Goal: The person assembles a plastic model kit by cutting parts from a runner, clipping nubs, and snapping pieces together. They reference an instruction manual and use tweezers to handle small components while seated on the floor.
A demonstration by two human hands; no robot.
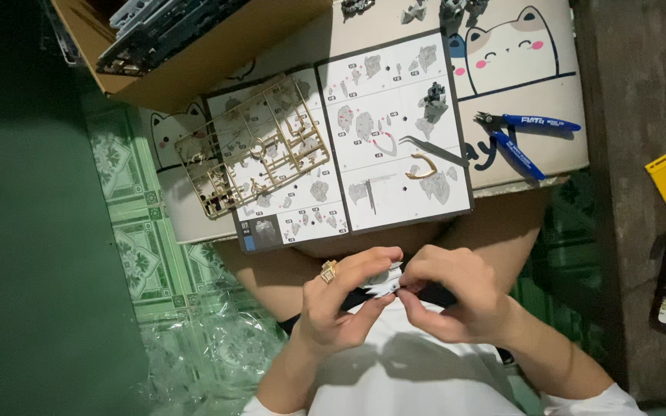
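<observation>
Below the desk's near edge, the left hand (341,296) and right hand (456,296) pinched one small white model part (385,282) over the lap; too hard a squeeze might have snapped it or sent it floorward.

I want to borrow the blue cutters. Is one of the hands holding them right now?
No, the blue cutters lie on the table beside the instruction sheet, while both hands pinch a small white part.
</observation>
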